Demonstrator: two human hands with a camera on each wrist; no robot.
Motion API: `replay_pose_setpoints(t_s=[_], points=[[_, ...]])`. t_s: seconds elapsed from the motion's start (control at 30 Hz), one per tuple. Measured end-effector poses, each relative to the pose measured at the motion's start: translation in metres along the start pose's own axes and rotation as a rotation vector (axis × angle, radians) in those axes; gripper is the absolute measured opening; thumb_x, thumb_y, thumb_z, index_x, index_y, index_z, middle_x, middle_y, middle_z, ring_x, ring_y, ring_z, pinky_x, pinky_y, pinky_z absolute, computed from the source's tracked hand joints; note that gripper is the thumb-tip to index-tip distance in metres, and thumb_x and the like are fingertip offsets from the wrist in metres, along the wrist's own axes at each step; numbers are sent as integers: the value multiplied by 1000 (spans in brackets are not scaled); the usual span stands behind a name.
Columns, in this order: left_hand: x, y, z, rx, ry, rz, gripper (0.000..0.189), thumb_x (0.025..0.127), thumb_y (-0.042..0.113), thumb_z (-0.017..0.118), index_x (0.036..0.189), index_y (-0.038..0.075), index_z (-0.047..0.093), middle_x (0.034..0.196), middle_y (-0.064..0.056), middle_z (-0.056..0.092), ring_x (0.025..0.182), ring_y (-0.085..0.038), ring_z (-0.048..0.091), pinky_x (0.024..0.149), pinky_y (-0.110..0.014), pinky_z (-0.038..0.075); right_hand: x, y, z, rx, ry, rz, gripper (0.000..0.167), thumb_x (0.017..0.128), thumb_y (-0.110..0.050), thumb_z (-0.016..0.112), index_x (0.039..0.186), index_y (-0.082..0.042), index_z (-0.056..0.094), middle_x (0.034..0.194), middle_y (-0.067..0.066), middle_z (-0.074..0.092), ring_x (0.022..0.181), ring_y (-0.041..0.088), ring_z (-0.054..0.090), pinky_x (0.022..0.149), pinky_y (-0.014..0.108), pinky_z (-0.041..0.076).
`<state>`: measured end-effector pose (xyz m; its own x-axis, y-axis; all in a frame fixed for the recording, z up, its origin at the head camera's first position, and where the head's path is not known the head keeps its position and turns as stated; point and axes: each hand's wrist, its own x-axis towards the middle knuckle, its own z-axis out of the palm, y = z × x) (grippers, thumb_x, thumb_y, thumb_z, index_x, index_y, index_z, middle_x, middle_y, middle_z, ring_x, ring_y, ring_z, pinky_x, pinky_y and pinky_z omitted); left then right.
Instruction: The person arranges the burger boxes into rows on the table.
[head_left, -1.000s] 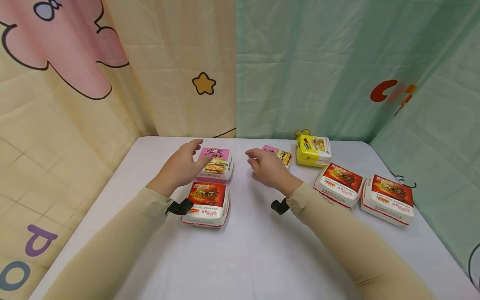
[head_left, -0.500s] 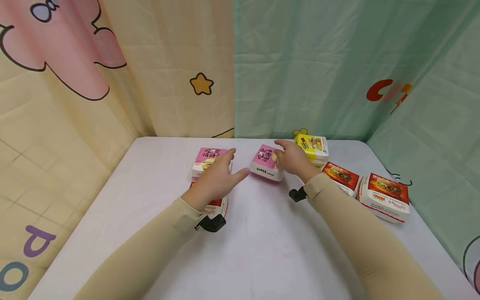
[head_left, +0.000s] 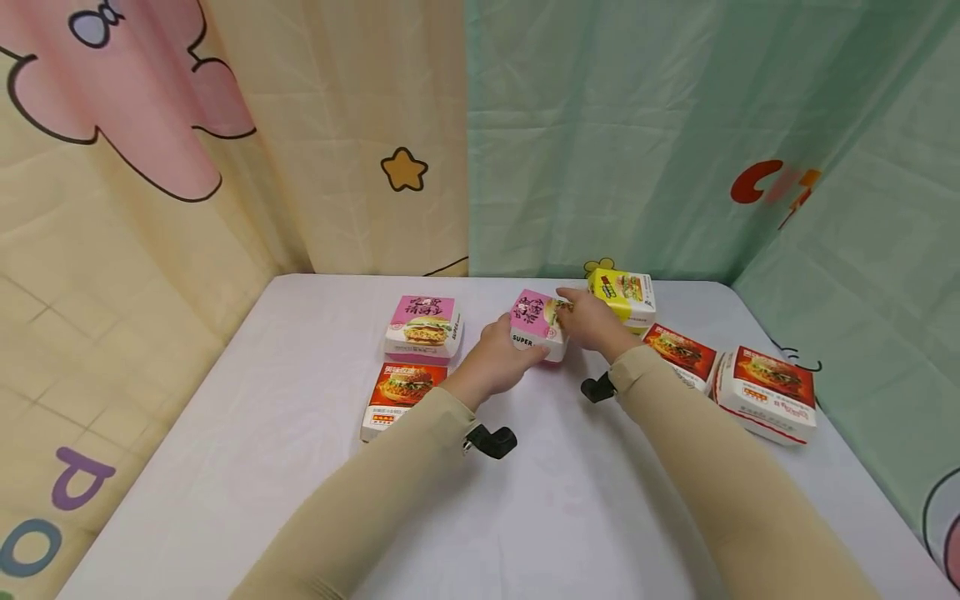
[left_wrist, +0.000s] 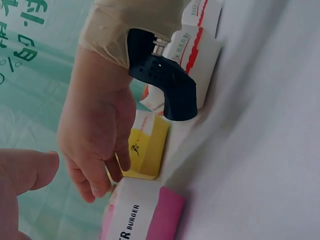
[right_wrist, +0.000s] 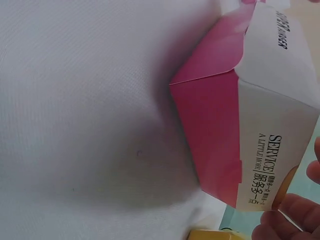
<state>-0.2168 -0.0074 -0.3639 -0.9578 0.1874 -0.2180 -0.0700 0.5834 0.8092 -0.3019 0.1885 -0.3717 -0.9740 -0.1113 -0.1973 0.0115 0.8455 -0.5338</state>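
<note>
A pink-and-white burger box (head_left: 534,321) stands on the table between my two hands. My left hand (head_left: 495,360) is at its left front corner, with the thumb stretched along the front. In the left wrist view the left thumb (left_wrist: 30,170) shows apart from the box. My right hand (head_left: 592,321) reaches over the box's right side with lightly bent fingers. In the right wrist view, right fingertips (right_wrist: 287,217) are at the box's upper edge. Another pink burger box (head_left: 423,327) stands at left, behind a red-and-white burger box (head_left: 405,390) partly hidden by my left sleeve.
A yellow burger box (head_left: 624,296) stands at the back right, just beyond my right hand. Two red-and-white burger boxes, one (head_left: 682,354) partly behind my right sleeve and one (head_left: 767,392) farther right, stand near the right edge. Curtains (head_left: 600,150) hang around the white table (head_left: 525,517).
The pink box between the hands has shifted slightly left and turned from its earlier position. My left hand has swung right from the left boxes to it; the right hand has moved right.
</note>
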Motion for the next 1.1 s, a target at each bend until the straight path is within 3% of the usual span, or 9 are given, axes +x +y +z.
replay_pose_setpoints(t_s=[0.17,0.37,0.6,0.8,0.93,1.1], points=[[18,0,21,37,68,-40,102,94,52,73,169,13,15,166,-18,27,134,-34,51,117,-51,47,2,5,2,17,-29,-7,58,111,-28,50,166,-16,34,152,18,53,88,25,59,69,31,49],[33,-4,37,75,163,-40,105,92,52,76,169,14,17,173,-20,5,139,-42,51,119,-50,45,2,6,8,-2,-16,-45,58,110,-27,52,164,-13,37,149,18,56,89,26,57,71,30,47],[45,-9,44,107,208,-39,104,92,55,76,168,10,21,170,-22,12,136,-38,52,119,-44,45,1,6,12,-30,-12,-64,59,109,-30,51,163,-10,38,149,20,57,92,27,58,78,33,48],[48,-10,46,112,234,-34,104,91,52,78,166,7,23,169,-24,15,136,-40,53,120,-45,45,1,6,15,-44,0,-71,59,109,-30,50,164,-9,38,152,21,56,99,28,58,84,36,47],[48,-9,48,119,251,-43,102,91,50,78,166,6,24,168,-23,17,136,-39,53,119,-44,46,1,7,16,-17,-9,-61,60,109,-31,50,164,-11,37,150,20,56,96,30,59,84,39,50],[49,-8,49,119,253,-46,101,92,48,78,165,6,25,167,-23,18,135,-38,52,118,-43,46,0,7,17,-25,-7,-63,60,110,-30,49,164,-9,35,158,21,50,111,32,57,99,45,49]])
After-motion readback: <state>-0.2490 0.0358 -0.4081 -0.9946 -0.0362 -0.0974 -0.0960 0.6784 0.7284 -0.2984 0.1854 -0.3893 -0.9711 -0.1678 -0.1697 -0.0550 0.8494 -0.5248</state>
